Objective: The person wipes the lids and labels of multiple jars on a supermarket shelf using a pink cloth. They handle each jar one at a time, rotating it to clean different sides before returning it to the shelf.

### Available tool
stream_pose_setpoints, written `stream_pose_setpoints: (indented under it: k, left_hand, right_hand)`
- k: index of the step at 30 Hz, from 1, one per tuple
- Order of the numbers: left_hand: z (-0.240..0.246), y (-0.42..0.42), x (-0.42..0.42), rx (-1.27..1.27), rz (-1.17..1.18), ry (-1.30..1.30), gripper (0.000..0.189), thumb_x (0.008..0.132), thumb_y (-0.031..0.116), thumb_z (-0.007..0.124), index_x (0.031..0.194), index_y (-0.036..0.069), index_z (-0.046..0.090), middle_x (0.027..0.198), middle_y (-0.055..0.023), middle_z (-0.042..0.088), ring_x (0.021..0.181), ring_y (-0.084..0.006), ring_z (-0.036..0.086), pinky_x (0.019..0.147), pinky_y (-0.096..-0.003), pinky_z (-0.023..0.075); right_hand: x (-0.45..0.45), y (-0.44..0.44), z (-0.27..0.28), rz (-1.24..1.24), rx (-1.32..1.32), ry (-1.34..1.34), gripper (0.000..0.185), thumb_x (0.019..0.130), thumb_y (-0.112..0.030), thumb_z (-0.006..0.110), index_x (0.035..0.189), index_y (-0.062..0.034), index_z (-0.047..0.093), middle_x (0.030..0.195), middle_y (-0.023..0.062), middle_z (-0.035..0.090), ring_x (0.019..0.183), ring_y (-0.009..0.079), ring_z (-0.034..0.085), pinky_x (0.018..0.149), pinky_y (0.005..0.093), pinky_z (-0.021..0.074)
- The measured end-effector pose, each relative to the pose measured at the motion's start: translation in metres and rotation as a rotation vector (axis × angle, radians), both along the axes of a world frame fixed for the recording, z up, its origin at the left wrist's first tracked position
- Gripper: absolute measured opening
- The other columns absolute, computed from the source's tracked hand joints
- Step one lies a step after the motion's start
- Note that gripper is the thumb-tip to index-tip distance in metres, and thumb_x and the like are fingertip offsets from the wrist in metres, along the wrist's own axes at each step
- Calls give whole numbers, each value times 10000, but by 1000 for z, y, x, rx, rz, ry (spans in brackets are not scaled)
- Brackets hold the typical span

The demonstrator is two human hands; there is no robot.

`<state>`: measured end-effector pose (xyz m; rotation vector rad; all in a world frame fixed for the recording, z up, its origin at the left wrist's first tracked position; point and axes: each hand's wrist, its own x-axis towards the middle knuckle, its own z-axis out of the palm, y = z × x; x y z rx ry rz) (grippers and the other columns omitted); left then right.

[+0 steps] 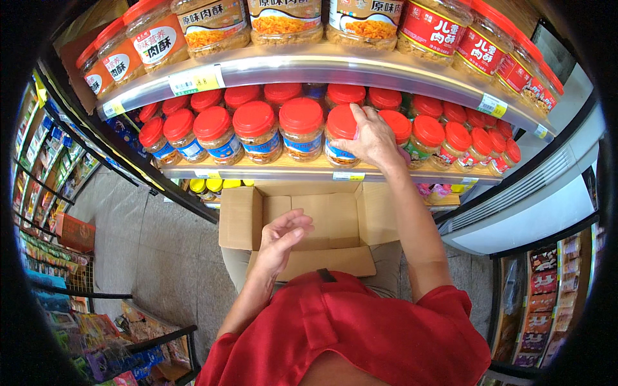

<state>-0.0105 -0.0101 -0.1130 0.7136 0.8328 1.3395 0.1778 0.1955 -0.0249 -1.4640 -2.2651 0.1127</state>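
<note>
My right hand reaches to the middle shelf, its thumb on the front of a clear plastic jar with a red lid and blue label. The fingers lie along the right side of that lid. Bits of something pink show at the edge of the palm, mostly hidden. Held low over an open cardboard box, my left hand is empty, its fingers loosely curled and apart. The box rests at my lap with its flaps folded out, and nothing is seen inside it.
More red-lidded jars line the middle shelf in rows. Larger jars fill the upper shelf, whose price-tag rail overhangs the row. Yellow-lidded jars sit below. A white appliance with vents stands right; a red-brown carton lies left.
</note>
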Motion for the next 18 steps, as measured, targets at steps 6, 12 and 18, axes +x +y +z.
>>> stream_pose_setpoints:
  k: [6, 12, 18]
  left_hand:
    - [-4, 1, 2, -17, -19, -17, 538, 779, 152, 708, 1245, -16, 499, 1113, -137, 614, 1010, -242, 599, 892, -341, 443]
    - [-10, 0, -4, -22, -14, -11, 554, 778, 146, 708, 1260, -13, 485, 1121, -131, 608, 1015, -235, 593, 905, -345, 441]
    - [-4, 9, 1, 76, 58, -22, 659, 749, 191, 717, 1311, -3, 431, 1220, -122, 537, 1105, -220, 521, 947, -348, 404]
  right_hand:
    - [-4, 0, -12, 32, 114, 183, 808, 607, -394, 789, 1238, 0, 473, 1159, 212, 516, 1062, 373, 526, 885, 446, 450]
    - [2, -15, -2, 81, 420, 392, 682, 569, -304, 827, 1093, 31, 547, 1011, 177, 578, 946, 350, 578, 819, 422, 478]
    - [16, -70, 54, 268, -45, 508, 652, 568, -158, 857, 1115, 16, 547, 1060, 141, 621, 968, 196, 609, 848, 331, 493]
